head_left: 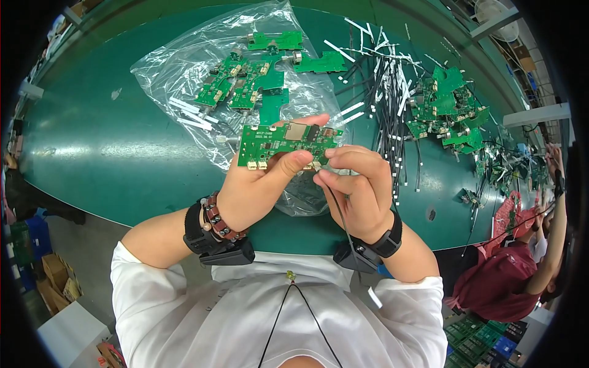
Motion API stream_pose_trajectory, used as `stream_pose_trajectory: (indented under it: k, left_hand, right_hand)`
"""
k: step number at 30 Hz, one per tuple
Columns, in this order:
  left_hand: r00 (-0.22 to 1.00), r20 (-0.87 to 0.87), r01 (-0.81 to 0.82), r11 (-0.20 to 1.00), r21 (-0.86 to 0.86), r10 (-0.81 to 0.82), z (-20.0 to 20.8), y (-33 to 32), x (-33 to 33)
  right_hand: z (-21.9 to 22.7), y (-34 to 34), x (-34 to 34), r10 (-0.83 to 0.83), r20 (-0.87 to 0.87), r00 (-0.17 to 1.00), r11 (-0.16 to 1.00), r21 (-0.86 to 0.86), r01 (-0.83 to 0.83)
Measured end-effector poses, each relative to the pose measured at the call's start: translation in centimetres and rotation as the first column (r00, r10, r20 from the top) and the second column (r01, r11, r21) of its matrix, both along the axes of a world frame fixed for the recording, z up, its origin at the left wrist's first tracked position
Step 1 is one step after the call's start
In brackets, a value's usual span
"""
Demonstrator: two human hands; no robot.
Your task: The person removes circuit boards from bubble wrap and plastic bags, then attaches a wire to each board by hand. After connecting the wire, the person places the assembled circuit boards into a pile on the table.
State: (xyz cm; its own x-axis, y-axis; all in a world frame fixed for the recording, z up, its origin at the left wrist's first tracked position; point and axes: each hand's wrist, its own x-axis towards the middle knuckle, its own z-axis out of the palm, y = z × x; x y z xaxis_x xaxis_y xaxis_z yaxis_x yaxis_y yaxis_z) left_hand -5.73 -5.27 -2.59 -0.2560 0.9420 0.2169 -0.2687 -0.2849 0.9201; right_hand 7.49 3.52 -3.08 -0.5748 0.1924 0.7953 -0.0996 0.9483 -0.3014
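A green circuit board (282, 138) with white connector sockets along its near edge is gripped in my left hand (248, 190), the thumb lying across its face. At the board's near right corner, my right hand (362, 190) pinches the end of a thin black cable (341, 214). That cable hangs down past my right wrist and ends in a white tag (375, 298). My right fingertips are close against a small white connector there; whether the plug sits in the socket is hidden by the fingers. Below the board spreads a clear plastic bag (178, 55).
Several more circuit boards (245, 83) lie on the bag on the green table (92, 141). Black cables with white tags (386, 92) spread right of it, beside a heap of boards (451, 110). A co-worker in a dark red shirt (497, 279) is at the right.
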Motion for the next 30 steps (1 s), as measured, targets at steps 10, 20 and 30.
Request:
stream_pose_trajectory:
  k: [10, 20, 30]
  left_hand:
    - [0.985, -0.161, -0.071, 0.997, -0.032, 0.065, 0.2, 0.6, -0.4]
    - [0.986, 0.125, -0.080, 0.966, -0.247, 0.113, -0.1, -0.1, 1.9]
    - [0.974, -0.112, -0.222, 0.923, -0.314, 0.196, 0.6, -0.9, 0.9]
  right_hand:
    - [1.1, -0.2, -0.2, -0.302, 0.115, 0.946, 0.923, 0.284, 0.261]
    - [2.9, -1.8, 1.0, -0.235, 0.219, 0.947, 0.955, 0.232, 0.183]
    - [3.0, -1.7, -0.1, -0.165, 0.310, 0.936, 0.983, 0.134, 0.129]
